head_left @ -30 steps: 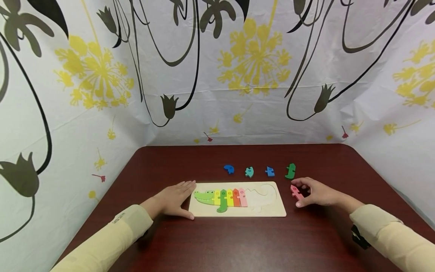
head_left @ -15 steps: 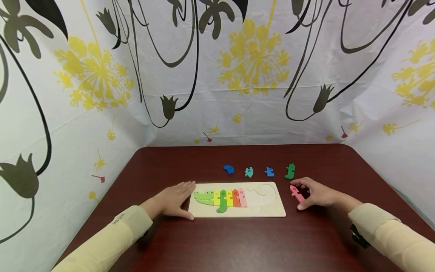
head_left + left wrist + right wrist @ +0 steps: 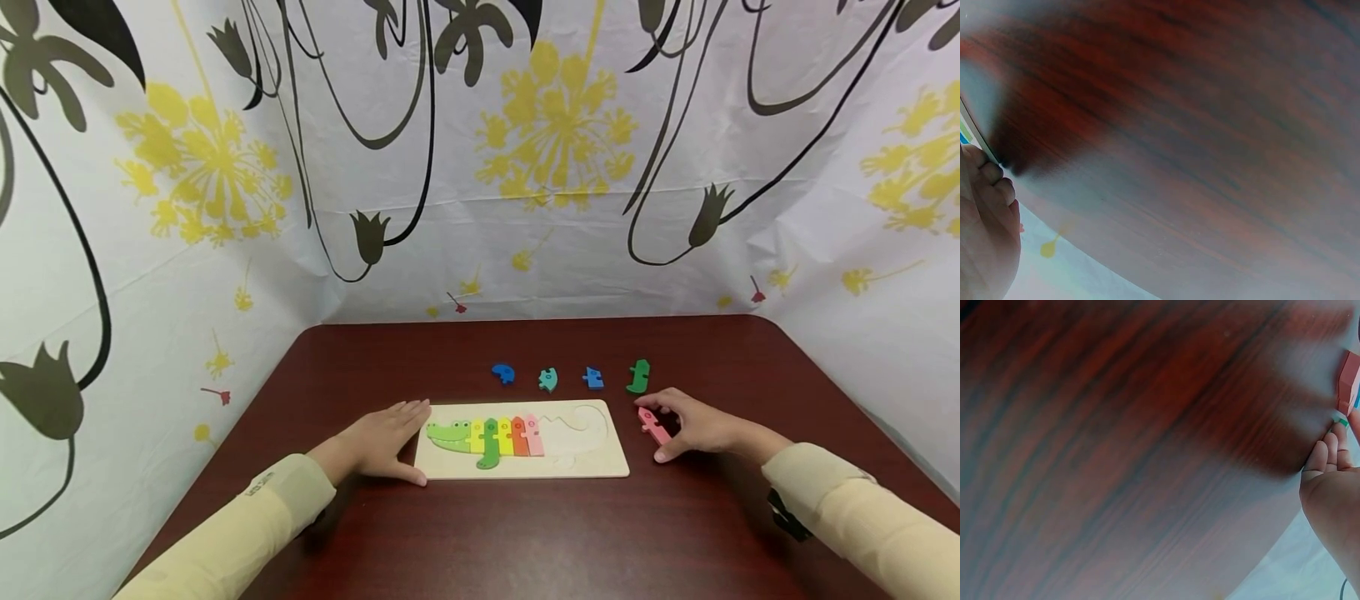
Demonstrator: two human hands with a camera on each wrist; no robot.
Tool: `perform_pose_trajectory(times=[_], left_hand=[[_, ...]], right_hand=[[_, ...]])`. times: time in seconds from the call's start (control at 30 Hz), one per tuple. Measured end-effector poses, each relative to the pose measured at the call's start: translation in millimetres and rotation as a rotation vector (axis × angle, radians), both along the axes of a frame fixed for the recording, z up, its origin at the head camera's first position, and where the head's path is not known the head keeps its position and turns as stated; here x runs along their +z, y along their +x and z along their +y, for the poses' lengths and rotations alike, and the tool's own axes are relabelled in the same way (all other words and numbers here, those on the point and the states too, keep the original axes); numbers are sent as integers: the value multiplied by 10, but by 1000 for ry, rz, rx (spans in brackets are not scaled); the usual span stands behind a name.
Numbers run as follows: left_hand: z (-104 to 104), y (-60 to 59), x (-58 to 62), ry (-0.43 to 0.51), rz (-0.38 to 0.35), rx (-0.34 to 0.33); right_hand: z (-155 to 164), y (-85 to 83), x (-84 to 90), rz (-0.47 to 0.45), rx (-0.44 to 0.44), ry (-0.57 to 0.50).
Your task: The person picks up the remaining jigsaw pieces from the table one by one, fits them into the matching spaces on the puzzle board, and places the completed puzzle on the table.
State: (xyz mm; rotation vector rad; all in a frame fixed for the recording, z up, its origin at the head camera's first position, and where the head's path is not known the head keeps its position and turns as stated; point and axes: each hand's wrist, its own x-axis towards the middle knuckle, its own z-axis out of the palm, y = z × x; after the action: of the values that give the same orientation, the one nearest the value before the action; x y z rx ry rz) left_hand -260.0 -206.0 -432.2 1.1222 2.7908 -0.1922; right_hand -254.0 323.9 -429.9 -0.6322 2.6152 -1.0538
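Right grip (image 3: 693,427) pinches a pink piece (image 3: 651,423); wide left grip (image 3: 375,437) shows thumb (image 3: 407,473) only in head view.

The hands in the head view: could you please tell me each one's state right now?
Left hand: open, resting at the left end of the puzzle board.
Right hand: closed, holding the loose pink piece.

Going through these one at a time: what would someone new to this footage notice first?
Probably the bright crocodile puzzle, partly filled on a pale board at mid-table, its right end showing bare outline. Next, the right hand just right of the board, holding a pink puzzle piece between thumb and fingers. Behind the table, large yellow flowers stand out on the white backdrop.
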Motion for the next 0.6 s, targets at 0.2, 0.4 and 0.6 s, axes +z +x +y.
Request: perform_pose_trajectory(times=[0.2,0.4,0.6], left_hand=[[3,3,7,0,3,-6],[2,3,8,5,6,-13],[3,9,10,0,1,-2]], right_hand=[[-4,-5,-8,-4,-6,0],[-15,-17,-33,-4,-17,-3],[-23,-22,-30,-10,-21,-4]])
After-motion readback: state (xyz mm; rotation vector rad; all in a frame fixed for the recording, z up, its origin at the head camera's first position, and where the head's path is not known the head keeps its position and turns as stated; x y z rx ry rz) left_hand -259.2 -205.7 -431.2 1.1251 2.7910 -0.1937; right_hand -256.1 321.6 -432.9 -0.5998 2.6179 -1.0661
